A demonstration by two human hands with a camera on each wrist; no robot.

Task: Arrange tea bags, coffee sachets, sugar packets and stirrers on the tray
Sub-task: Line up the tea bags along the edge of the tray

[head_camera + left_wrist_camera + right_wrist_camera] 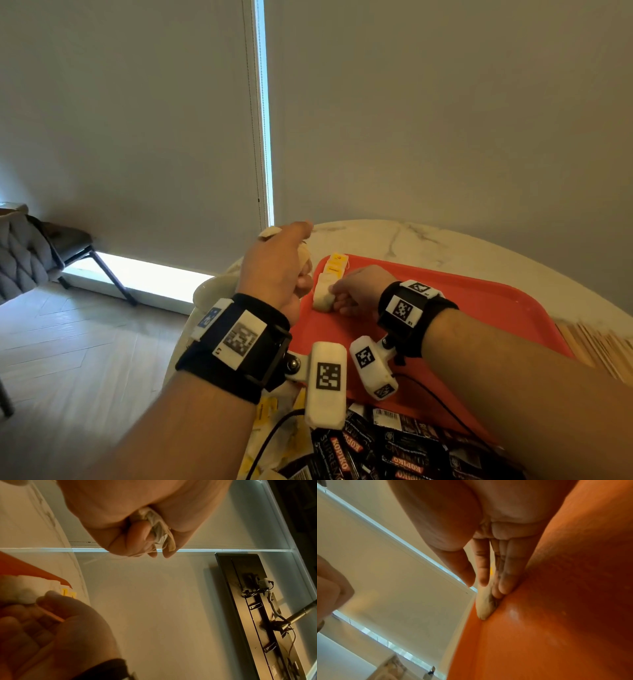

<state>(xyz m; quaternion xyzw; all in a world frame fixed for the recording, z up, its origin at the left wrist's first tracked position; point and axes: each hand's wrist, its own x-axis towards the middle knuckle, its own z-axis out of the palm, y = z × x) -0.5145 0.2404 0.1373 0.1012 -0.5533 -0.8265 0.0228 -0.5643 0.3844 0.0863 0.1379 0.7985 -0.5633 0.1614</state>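
A red tray lies on the marble table. Along its left edge runs a row of white tea bags with yellow tags. My right hand reaches to the near end of that row. Its straight fingers press a white tea bag flat onto the tray. My left hand hovers just left of the tray. Its curled fingers grip a bunch of tea bags with loose strings. In the left wrist view the pressed tea bag and the yellow tags appear low on the left.
Black Kopiko coffee sachets are heaped at the near edge of the table. Yellow packets lie under my left wrist. Wooden stirrers lie right of the tray. A grey chair stands on the floor at far left.
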